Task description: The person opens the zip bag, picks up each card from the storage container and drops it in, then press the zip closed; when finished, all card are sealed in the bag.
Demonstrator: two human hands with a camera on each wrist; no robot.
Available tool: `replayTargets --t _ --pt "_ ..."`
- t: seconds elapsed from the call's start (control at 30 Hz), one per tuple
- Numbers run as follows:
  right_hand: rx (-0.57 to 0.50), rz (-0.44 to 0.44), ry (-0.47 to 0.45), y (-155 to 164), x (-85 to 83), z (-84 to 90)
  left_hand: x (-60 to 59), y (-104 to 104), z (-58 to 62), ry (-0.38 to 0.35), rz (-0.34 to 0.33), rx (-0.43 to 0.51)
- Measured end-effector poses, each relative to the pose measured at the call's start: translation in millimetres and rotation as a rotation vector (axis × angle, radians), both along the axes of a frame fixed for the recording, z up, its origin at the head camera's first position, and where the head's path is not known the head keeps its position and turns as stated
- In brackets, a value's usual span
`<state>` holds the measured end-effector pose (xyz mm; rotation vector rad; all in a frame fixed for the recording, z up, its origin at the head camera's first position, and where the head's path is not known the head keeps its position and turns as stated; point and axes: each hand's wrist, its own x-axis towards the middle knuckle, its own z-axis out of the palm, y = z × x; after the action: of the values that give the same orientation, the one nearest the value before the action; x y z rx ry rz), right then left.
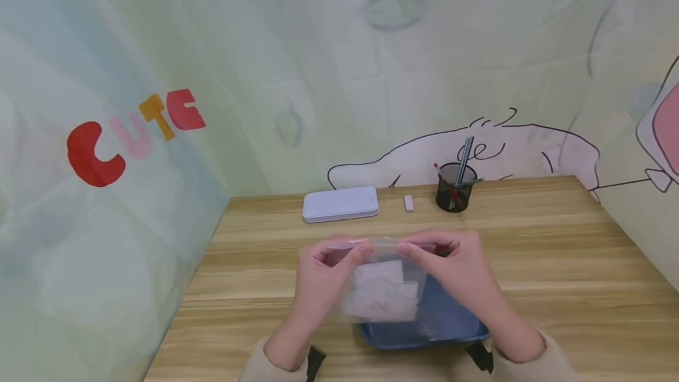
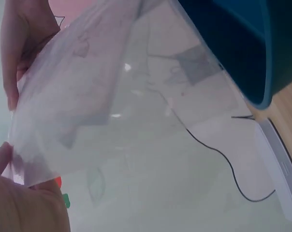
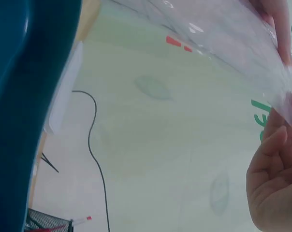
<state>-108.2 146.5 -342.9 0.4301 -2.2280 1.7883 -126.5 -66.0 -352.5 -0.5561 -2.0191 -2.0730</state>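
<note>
A clear plastic bag point(image 1: 383, 287) hangs in the lower middle of the head view, held up by its top edge between both hands. It is thin, glossy and see-through, with a faint pinkish strip along the upper rim. Through its film show pale, whitish paper-like pieces; what exactly they are cannot be told. The bag's lower part hangs in front of a blue tray point(image 1: 451, 326) that sits on the wooden table point(image 1: 557, 264) at the bottom centre of the frame.

The left hand point(image 1: 323, 279) pinches the bag's top edge at its left end, thumb and fingers pressed together on the rim. The right hand point(image 1: 456, 276) pinches the same edge at its right end, fingertips curled over the strip. The two hands are near each other, with their fingertips almost meeting above the bag's middle.

In the left wrist view the bag point(image 2: 122, 92) fills the upper left as a wrinkled, milky sheet with small highlights, and the tray's dark blue wall point(image 2: 242, 43) sits in the upper right. In the right wrist view the film point(image 3: 223, 34) runs across the top right, gripped by fingers point(image 3: 281, 29) at the right edge.

Farther back on the table, in the middle of the head view, lie a white flat case point(image 1: 340, 203), a small white eraser-like block point(image 1: 408, 203) and a black mesh pen cup point(image 1: 454, 187) with pens standing in it.
</note>
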Motion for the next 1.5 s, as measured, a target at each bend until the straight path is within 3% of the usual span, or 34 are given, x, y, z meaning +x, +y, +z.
replayTargets --t 0.23,0.7,1.0,1.3,1.4,1.5 --pt "0.078 -0.052 -0.03 11 2.0 6.6 1.1 -19 4.7 0.037 0.078 -0.033" --pt "0.044 -0.004 -0.043 12 2.4 4.9 3.4 -49 5.9 -0.001 0.073 0.0" --pt "0.007 0.028 -0.017 6 3.0 -1.3 5.9 -51 8.5 0.04 0.068 0.047" --pt "0.044 0.161 -0.157 -22 13.7 -20.5 -2.9 -59 4.5 -0.12 0.217 0.242" --pt "0.049 0.215 -0.122 -31 18.9 -26.3 -9.5 -70 4.7 -0.121 0.256 0.278" --pt "0.06 0.255 -0.017 -39 23.4 -30.4 -16.3 -83 6.0 -0.112 0.301 0.313"
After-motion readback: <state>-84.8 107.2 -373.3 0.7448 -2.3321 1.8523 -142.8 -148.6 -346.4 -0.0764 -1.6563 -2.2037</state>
